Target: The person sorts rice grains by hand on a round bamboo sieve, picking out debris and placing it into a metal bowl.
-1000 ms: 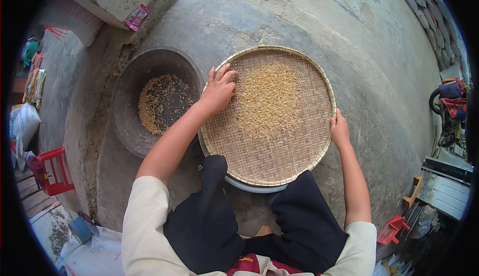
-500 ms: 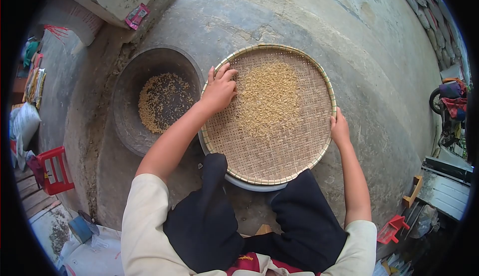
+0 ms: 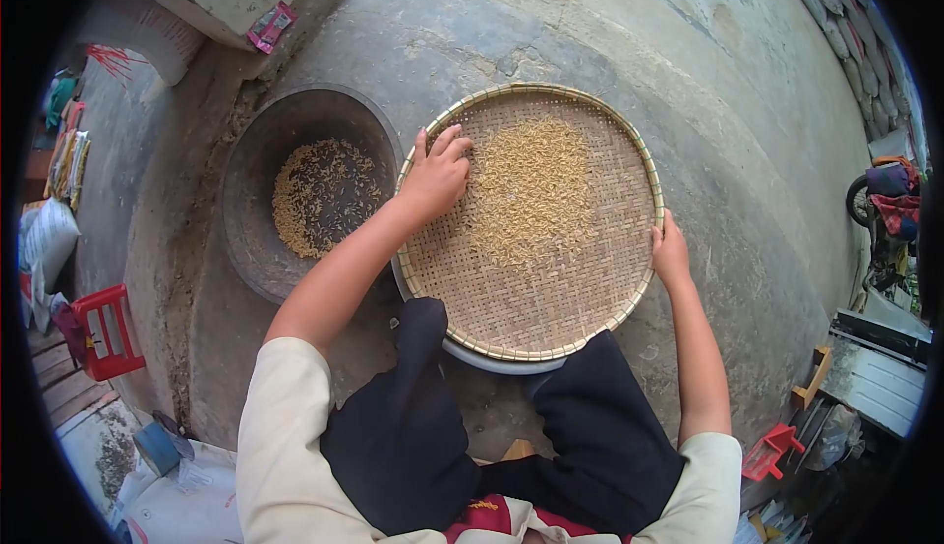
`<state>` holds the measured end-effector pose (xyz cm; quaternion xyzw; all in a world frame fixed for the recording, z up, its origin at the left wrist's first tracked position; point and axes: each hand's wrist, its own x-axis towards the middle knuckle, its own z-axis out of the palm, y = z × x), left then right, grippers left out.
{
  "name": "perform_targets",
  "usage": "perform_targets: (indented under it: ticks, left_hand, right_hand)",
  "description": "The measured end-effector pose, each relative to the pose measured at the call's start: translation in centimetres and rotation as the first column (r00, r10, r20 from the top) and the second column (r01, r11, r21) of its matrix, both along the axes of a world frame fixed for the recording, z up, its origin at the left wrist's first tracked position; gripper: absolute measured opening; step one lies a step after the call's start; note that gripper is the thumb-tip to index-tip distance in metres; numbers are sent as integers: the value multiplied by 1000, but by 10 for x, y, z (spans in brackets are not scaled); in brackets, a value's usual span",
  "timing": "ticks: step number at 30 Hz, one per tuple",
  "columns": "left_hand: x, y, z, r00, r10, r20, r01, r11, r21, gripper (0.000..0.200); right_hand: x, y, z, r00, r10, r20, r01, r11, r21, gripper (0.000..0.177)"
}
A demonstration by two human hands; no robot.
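Only the view has shifted slightly. Beyond the knees (image 3: pixel 605 377), the woven tray (image 3: pixel 531 313) lies over a basin (image 3: pixel 501 364), likely light, springy, best held level by opposite rims; the right hand (image 3: pixel 672 252) grips one side, the left hand (image 3: pixel 436 175) spreads loose fingers beside the grain (image 3: pixel 531 190).
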<state>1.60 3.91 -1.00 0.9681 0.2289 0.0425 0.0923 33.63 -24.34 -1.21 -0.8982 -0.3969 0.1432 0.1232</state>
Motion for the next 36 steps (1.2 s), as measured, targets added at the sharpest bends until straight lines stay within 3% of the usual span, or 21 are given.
perform_targets:
  ticks: [5, 7, 9, 11, 12, 14, 15, 16, 17, 19, 25, 30, 36]
  left_hand:
    - [-25, 12, 34, 996, 37, 84, -52, 981, 186, 11]
    - [-53, 22, 62, 970, 222, 101, -242, 924, 297, 12]
    - [-86, 30, 69, 803, 581, 130, -589, 745, 311, 14]
    - [-117, 42, 65, 663, 747, 51, -725, 622, 297, 15]
    - [-117, 45, 71, 668, 742, 51, -719, 627, 301, 15]
    - [-113, 51, 84, 558, 796, -234, -817, 577, 12, 14]
    - [-108, 49, 79, 562, 794, -233, -815, 579, 8, 14]
    - [-98, 43, 73, 763, 646, -2, -643, 759, -98, 13]
    - [-88, 36, 67, 864, 440, 245, -418, 898, -140, 13]
    - [-58, 14, 66, 937, 246, 248, -221, 967, -123, 17]
    - [-11, -18, 25, 962, 156, 222, -124, 981, -151, 23]
    - [-7, -22, 24, 989, 145, 6, -142, 975, -169, 27]
    - [-11, -24, 5, 985, 168, 32, -156, 959, -237, 22]
  right_hand:
    - [-1, 1, 2, 999, -32, -39, 32, 999, 12, 43]
    - [-4, 3, 7, 997, -57, -48, 56, 998, -22, 43]
    - [-2, 3, 8, 998, -38, -47, 37, 999, -21, 45]
    - [-2, 1, 5, 999, -18, -51, 17, 1000, -22, 47]
    - [-1, 2, 4, 998, -13, -55, 11, 999, -37, 48]
    - [1, 0, 3, 999, -12, -52, 9, 998, -55, 48]
    - [2, -1, 0, 999, 0, -33, -2, 999, -45, 50]
    - [3, -2, -2, 1000, 13, -15, -14, 999, -36, 51]
    - [4, -3, -4, 1000, 13, -13, -14, 999, -40, 51]
    - [4, -4, -6, 1000, 22, -12, -22, 1000, -16, 52]
    - [3, -2, -3, 1000, 16, -21, -16, 999, -34, 51]
    - [3, -3, -3, 999, 18, -31, -19, 1000, -18, 51]
    - [1, -1, 1, 999, -8, -48, 6, 999, -37, 50]
